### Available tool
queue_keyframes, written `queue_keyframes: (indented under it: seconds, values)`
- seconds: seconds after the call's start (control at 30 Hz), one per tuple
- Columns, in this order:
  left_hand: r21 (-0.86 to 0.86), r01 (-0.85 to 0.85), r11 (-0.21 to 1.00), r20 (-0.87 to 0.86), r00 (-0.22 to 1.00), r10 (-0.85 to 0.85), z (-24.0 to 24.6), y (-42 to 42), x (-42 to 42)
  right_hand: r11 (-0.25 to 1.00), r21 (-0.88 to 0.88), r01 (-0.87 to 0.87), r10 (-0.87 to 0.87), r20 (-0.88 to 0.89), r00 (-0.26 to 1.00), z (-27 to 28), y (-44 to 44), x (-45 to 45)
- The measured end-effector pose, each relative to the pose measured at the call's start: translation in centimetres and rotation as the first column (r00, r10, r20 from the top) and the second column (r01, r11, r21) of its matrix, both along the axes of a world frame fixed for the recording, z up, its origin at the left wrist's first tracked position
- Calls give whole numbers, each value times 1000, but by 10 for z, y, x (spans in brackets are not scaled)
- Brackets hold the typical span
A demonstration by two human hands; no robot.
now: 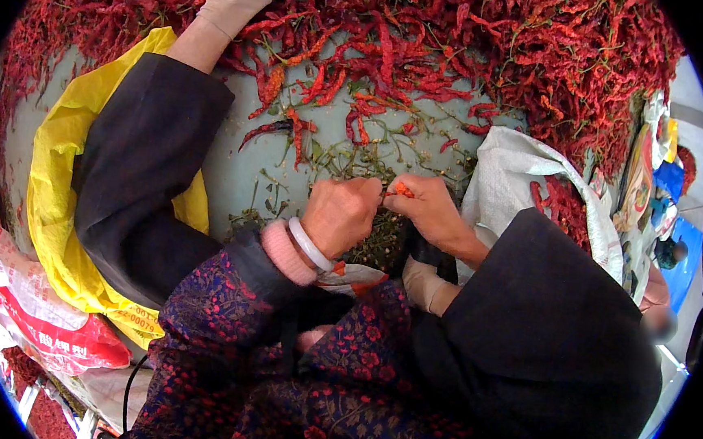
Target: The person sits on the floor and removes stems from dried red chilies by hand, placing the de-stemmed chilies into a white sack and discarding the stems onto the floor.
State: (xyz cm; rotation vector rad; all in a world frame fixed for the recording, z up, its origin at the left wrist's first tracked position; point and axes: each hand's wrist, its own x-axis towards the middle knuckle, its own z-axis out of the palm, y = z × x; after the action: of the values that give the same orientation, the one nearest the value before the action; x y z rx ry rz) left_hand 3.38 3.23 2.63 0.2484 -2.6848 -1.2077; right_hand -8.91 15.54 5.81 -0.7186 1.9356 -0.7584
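My right hand (428,209) is closed on a small orange-red dried chili pepper (402,190), pinched between thumb and fingers. Touching or nearly touching it, my left hand (343,213) has its fingers curled at the chili's other end; what lies inside them is hidden. A pale bangle (310,245) circles the left wrist. Below both hands lies a heap of green chili stems (377,243). Loose dried red chilies (387,57) are strewn beyond the hands on the grey surface, merging into a large pile (558,62).
An open white woven sack (502,163) holding red chilies (563,210) stands right of my hands. A yellow woven sack (53,198) lies around my left leg (141,162), with a red and white printed sack (45,314) beyond it. My right knee (539,330) rises at the right.
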Motion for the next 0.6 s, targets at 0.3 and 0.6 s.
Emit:
queue_keyframes:
  seconds: [0.3, 0.6]
  values:
    - [4, -84, 996, -74, 994, 84, -10, -16, -3, 968, -34, 250, -233, 262, 937, 22, -25, -11]
    - [57, 199, 978, -138, 972, -189, -14, -9, 2, 944, -34, 328, -313, 215, 925, 37, -49, -89]
